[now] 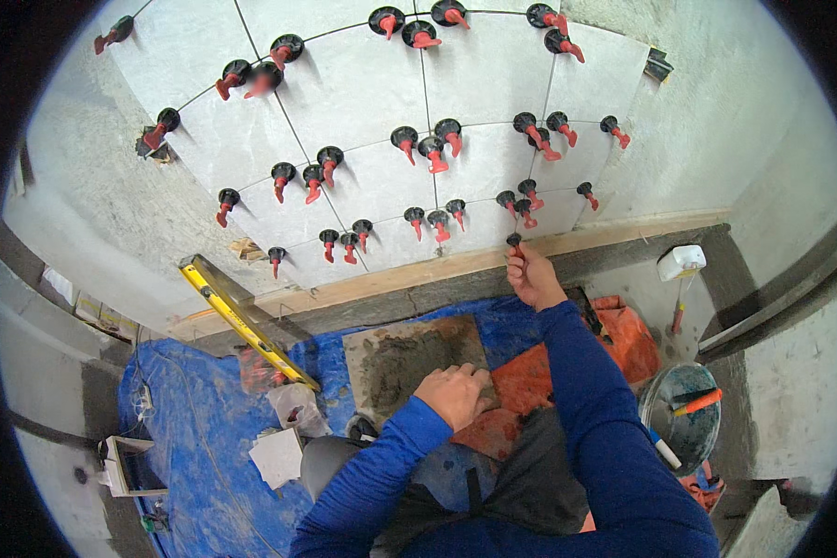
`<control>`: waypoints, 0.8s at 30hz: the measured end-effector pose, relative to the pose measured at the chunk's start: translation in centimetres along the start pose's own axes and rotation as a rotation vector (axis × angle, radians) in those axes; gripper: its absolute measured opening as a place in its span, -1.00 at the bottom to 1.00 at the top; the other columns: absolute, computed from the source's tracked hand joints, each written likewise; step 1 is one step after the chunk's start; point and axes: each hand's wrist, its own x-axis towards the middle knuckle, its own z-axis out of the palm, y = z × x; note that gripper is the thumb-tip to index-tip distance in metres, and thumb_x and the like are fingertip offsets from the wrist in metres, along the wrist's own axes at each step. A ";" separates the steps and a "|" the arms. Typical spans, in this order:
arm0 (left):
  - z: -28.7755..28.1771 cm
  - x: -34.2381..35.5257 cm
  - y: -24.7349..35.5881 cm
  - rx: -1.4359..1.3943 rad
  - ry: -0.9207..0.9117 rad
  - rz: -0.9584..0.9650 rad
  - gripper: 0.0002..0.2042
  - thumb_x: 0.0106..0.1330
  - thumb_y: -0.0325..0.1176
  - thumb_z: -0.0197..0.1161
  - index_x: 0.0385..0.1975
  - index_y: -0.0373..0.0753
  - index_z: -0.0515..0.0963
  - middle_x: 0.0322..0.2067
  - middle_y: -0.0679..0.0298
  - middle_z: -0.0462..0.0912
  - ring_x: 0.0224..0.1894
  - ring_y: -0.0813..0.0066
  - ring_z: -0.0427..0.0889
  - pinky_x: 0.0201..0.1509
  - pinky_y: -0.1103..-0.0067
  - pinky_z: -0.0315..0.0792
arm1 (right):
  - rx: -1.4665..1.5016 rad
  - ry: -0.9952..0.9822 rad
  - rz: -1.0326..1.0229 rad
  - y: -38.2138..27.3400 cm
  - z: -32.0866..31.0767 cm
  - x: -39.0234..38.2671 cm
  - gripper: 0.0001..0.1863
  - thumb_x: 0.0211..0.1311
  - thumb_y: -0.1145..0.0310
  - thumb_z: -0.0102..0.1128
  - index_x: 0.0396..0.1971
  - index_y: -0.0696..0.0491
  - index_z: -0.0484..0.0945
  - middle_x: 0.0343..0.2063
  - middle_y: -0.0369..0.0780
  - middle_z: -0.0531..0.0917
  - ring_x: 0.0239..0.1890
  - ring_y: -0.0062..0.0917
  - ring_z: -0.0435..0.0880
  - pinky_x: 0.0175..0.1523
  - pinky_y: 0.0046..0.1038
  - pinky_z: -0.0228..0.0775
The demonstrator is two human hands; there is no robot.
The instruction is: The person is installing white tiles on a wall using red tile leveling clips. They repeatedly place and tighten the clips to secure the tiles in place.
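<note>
Raised to the bottom edge of the tiled wall, my right hand (533,277) pinches the red handle of a tile leveling clip (515,242) with a black round base. The clip sits at a vertical joint, just below several similar clips. My left hand (456,395) is lower down, by the near right edge of a mortar-smeared board (361,363). Its fingers are slightly bent and apart, with no object visible in them. Large light grey tiles (353,84) cover the wall, and red-handled clips (437,223) line their joints.
A wooden batten (418,272) runs under the tiles. To the left, a yellow spirit level (246,325) leans at a slant. Blue sheeting (205,409) covers the floor. On the right stand a bucket (656,395) with an orange-handled tool (697,403) and a white container (681,263).
</note>
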 end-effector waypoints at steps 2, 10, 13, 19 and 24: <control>0.0 0.2 0.0 0.010 -0.016 -0.013 -0.57 0.31 -0.15 0.33 0.08 -0.25 0.55 -0.10 0.00 0.63 -0.02 -0.08 0.66 0.05 0.17 0.57 | 0.145 0.012 0.036 0.4 -0.5 0.3 -0.68 0.59 0.11 0.00 -0.28 0.04 0.51 -0.59 -0.42 0.37 -0.58 -0.60 0.34 -0.52 -0.51 0.17; 0.1 1.1 0.6 -0.043 -0.026 0.019 -0.63 0.34 -0.14 0.30 -0.04 -0.29 0.55 -0.06 -0.04 0.63 -0.01 -0.07 0.68 0.09 0.17 0.56 | 0.155 -0.056 -0.025 0.9 -0.3 -0.2 -0.73 0.58 0.13 0.02 -0.29 -0.01 0.49 -0.56 -0.42 0.36 -0.54 -0.63 0.32 -0.49 -0.53 0.15; -0.3 0.8 0.6 -0.018 -0.018 0.008 -0.64 0.33 -0.15 0.30 -0.04 -0.29 0.55 -0.06 -0.02 0.64 0.00 -0.07 0.68 0.08 0.17 0.56 | 0.101 -0.013 -0.042 0.5 0.2 -0.2 -0.72 0.58 0.12 0.01 -0.30 -0.01 0.47 -0.57 -0.42 0.35 -0.55 -0.63 0.32 -0.49 -0.52 0.15; 0.0 0.8 0.6 -0.003 -0.003 0.015 -0.65 0.32 -0.15 0.30 -0.07 -0.28 0.56 -0.09 -0.02 0.65 -0.01 -0.04 0.68 0.07 0.17 0.56 | -0.136 0.170 -0.148 1.2 1.5 -0.4 -0.70 0.59 0.09 -0.01 -0.31 -0.01 0.43 -0.61 -0.41 0.32 -0.63 -0.61 0.34 -0.58 -0.48 0.12; 0.4 0.6 0.7 0.011 0.031 0.011 -0.67 0.34 -0.16 0.27 -0.07 -0.28 0.58 -0.12 -0.03 0.66 -0.03 -0.05 0.69 0.04 0.16 0.57 | -0.302 0.224 -0.266 1.6 2.4 -0.6 -0.66 0.59 0.06 0.00 -0.35 -0.01 0.43 -0.63 -0.40 0.34 -0.69 -0.59 0.34 -0.63 -0.46 0.11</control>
